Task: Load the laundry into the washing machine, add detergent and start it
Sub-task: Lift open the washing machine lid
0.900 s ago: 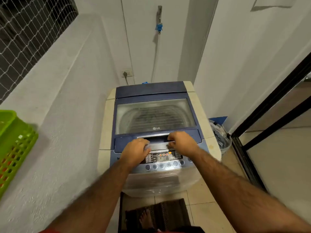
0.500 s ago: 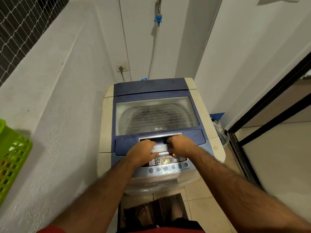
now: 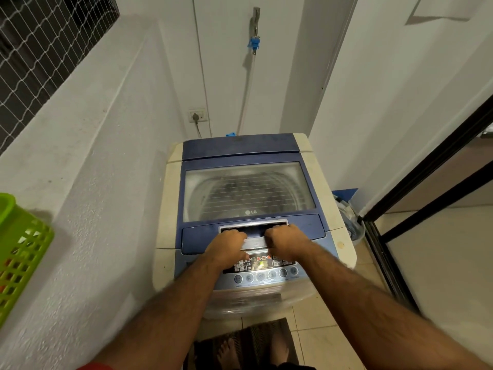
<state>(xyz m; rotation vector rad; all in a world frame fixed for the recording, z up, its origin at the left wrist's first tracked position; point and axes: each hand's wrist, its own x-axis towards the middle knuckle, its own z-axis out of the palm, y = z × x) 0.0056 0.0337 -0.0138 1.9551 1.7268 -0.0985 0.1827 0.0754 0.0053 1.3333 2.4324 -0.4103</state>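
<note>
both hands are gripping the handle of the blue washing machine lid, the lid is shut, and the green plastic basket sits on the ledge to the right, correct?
One detail is off: the head view shows the green plastic lattice basket on the ledge to the left, not the right. The rest holds: the left hand and right hand both grip the recessed silver handle of the blue glass-windowed washing machine lid, which is shut.

A top-loading washing machine (image 3: 256, 222) with a cream body and a dark blue lid (image 3: 249, 188) stands in a narrow corner between white walls. The lid is closed, and its clear window shows the ribbed drum below. A button panel (image 3: 262, 267) with small red lights runs along the front edge.
</note>
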